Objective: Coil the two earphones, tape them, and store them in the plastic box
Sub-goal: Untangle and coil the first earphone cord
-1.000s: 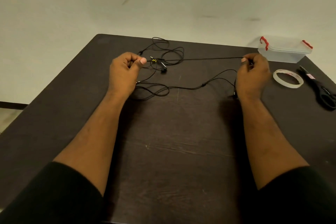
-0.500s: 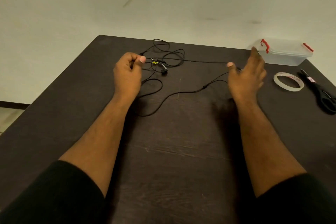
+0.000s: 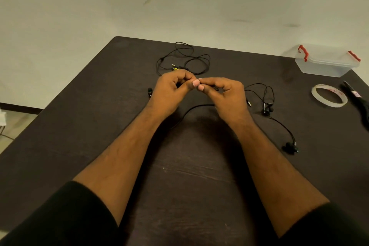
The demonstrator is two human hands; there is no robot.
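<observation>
the cord (image 3: pixel 196 107) is pinched in both the left hand (image 3: pixel 171 91) and right hand (image 3: pixel 224 96); trailing earbuds (image 3: pixel 289 147) could be snagged on the counter (image 3: pixel 79 126), so the coil may be tangled.

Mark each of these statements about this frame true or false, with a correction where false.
1. The left hand and right hand meet with thumbs touching, pinching the black earphone cable. True.
2. The clear plastic box with red latches holds a coiled earphone. False: nothing shows inside it.
3. The clear tape roll lies flat on the dark wooden table between the box and the black scissors. True.
4. The second black earphone beyond the hands is taped. False: it lies loose, untaped.
</observation>
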